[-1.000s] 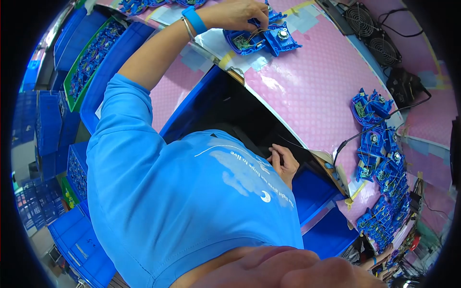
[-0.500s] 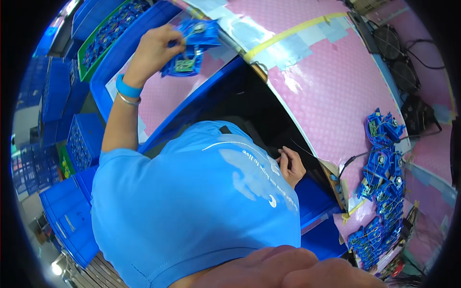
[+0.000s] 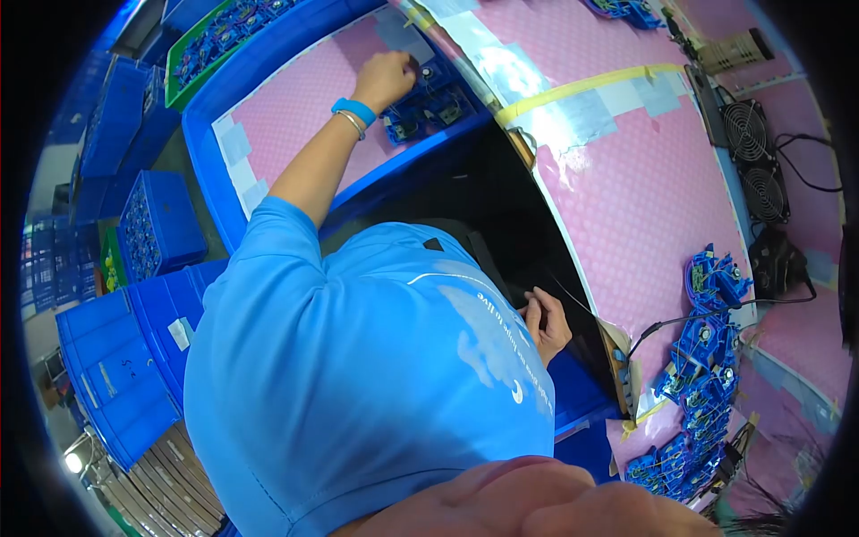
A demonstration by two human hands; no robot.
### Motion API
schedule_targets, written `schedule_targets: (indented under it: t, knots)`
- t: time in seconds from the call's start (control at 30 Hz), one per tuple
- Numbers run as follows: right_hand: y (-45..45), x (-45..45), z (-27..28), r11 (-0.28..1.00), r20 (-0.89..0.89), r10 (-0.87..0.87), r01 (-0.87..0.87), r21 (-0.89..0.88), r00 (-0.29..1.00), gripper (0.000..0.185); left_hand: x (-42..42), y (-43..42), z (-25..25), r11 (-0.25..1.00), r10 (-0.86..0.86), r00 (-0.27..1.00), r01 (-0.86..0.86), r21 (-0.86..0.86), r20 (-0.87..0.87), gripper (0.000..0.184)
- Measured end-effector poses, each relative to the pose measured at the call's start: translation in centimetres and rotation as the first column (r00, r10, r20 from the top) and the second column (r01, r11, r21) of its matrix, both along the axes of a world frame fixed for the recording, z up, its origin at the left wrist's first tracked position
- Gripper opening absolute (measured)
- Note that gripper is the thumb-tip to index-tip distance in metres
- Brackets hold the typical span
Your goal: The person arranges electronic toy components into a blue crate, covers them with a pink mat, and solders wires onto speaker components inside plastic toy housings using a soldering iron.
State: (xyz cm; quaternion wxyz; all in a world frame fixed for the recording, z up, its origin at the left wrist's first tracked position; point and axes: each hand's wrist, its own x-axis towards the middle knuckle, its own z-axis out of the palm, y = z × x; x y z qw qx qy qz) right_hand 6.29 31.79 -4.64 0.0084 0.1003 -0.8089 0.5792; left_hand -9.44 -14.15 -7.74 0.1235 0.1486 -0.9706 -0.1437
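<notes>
My left hand (image 3: 389, 79), with a blue band on its wrist, is up at the top centre. Its curled fingers are at the edge of blue plastic modules with circuit boards and wires (image 3: 428, 109). The modules lie at the right side of a blue bin's pink-covered surface (image 3: 300, 107); the fingertips are partly hidden. Low beside my body, my right hand (image 3: 548, 329) hovers near the front edge of the pink-topped workbench (image 3: 644, 210). Its fingers are bent with the thumb against them, and nothing shows in them.
A long pile of similar blue modules (image 3: 707, 385) runs along the bench's right side, crossed by a black cable (image 3: 689, 313). Two fans (image 3: 756, 161) stand at the far edge. On the left are a green crate of modules (image 3: 224, 45) and stacked blue bins (image 3: 107, 367).
My left hand has lowered the blue modules onto the pink surface in the bin. My right hand has stayed nearly still. The whole view has shifted slightly.
</notes>
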Motion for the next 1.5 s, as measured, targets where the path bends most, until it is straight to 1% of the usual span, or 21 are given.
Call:
schedule_targets:
  t: [0.07,0.17,0.2,0.23,0.3,0.37,0.5,0.57,0.63,0.67,0.77,0.87,0.93,0.97,1.03,1.13,1.23,1.3,1.37,1.47,1.5]
  knots:
    - [-0.1,-0.2,0.0,0.999,-0.013,-0.006,0.007,0.042,1.000,0.016,-0.7,1.8,4.3,0.990,0.105,0.911,-0.059,0.127,-0.398,0.022]
    - [0.1,-0.3,-0.7,0.997,-0.015,-0.025,0.027,0.079,1.000,0.015,-3.2,3.3,9.8,0.982,-0.103,0.675,0.184,0.031,-0.730,0.013]
    - [-0.2,-0.4,-0.7,0.996,-0.025,-0.042,0.043,0.077,0.999,0.015,-4.0,3.8,11.3,0.966,-0.168,0.669,0.257,0.014,-0.724,0.017]
    - [-0.6,-0.5,-0.6,0.994,-0.028,-0.063,0.065,0.083,0.998,0.015,-6.3,3.6,11.8,0.923,-0.296,0.520,0.370,-0.101,-0.801,0.015]
    - [-0.6,-0.7,-0.8,0.993,-0.048,-0.064,0.069,0.097,0.997,0.015,-10.3,2.5,12.7,0.862,-0.436,0.420,0.449,-0.236,-0.796,0.020]
    - [-0.4,-0.7,-0.7,0.992,-0.007,-0.066,0.066,0.108,0.998,0.016,-12.3,3.2,14.6,0.876,-0.467,0.593,0.412,-0.251,-0.656,0.024]
    - [-0.5,-0.7,-0.9,0.991,-0.002,-0.094,0.094,0.092,0.996,0.015,-15.3,3.8,17.0,0.885,-0.446,0.749,0.287,-0.368,-0.490,0.038]
    - [-0.5,-0.2,-1.0,0.991,0.026,-0.109,0.106,0.075,0.994,0.015,-15.1,4.4,18.3,0.922,-0.357,0.819,0.232,-0.309,-0.450,0.042]
    - [-0.7,-0.4,-0.9,0.990,0.012,-0.116,0.114,0.078,0.993,0.016,-16.5,1.9,16.2,0.887,-0.449,0.644,0.407,-0.219,-0.620,0.050]
    - [-0.7,-0.4,-0.7,0.990,0.015,-0.120,0.119,0.076,0.993,0.016,-16.1,1.7,16.9,0.876,-0.437,0.663,0.468,-0.119,-0.607,0.056]
    - [-0.8,-0.5,-0.6,0.992,-0.014,-0.091,0.092,0.084,0.996,0.014,-17.1,0.1,16.2,0.895,-0.397,0.714,0.440,-0.072,-0.577,0.074]
    - [-0.7,-0.5,-0.6,0.991,-0.039,-0.075,0.079,0.112,0.996,0.015,-18.0,-0.7,15.8,0.909,-0.368,0.713,0.410,-0.070,-0.596,0.067]
    - [-0.6,-0.4,-0.5,0.992,-0.029,-0.053,0.056,0.115,0.998,0.015,-18.4,-0.3,17.3,0.943,-0.307,0.950,0.297,-0.150,-0.049,0.055]
    - [-0.5,-0.4,-0.6,0.992,-0.031,-0.053,0.056,0.115,0.998,0.015,-18.6,-0.3,17.0,0.943,-0.307,0.950,0.297,-0.150,-0.052,0.055]
    - [-0.6,-0.3,-0.9,0.992,-0.071,-0.054,0.062,0.106,0.996,0.015,-18.9,-0.5,15.7,0.853,-0.518,0.818,0.474,-0.217,-0.251,0.041]
    - [-0.7,-0.3,-0.7,0.991,-0.086,-0.055,0.065,0.117,0.995,0.015,-17.8,1.4,14.5,0.785,-0.619,0.707,0.558,-0.268,-0.342,0.038]
    - [-0.5,-0.3,-1.0,0.988,-0.101,-0.042,0.056,0.142,0.994,0.015,-15.9,4.2,13.7,0.776,-0.624,0.714,0.518,-0.361,-0.318,0.025]
    - [-0.4,-0.4,-1.0,0.990,-0.094,-0.038,0.050,0.133,0.995,0.015,-14.6,5.6,14.0,0.798,-0.600,0.757,0.546,-0.254,-0.260,0.033]
    - [-0.4,-0.4,-1.0,0.991,-0.086,-0.030,0.041,0.125,0.996,0.016,-14.0,6.4,14.1,0.823,-0.568,0.717,0.513,-0.246,-0.405,0.026]
    - [-0.4,-0.3,-1.2,0.991,-0.092,-0.044,0.055,0.121,0.995,0.017,-11.4,7.5,17.6,0.871,-0.488,0.759,0.457,-0.182,-0.431,0.035]
    - [-0.4,-0.3,-1.2,0.991,-0.093,-0.045,0.056,0.119,0.995,0.017,-12.9,6.4,16.9,0.867,-0.497,0.758,0.414,-0.278,-0.422,0.028]
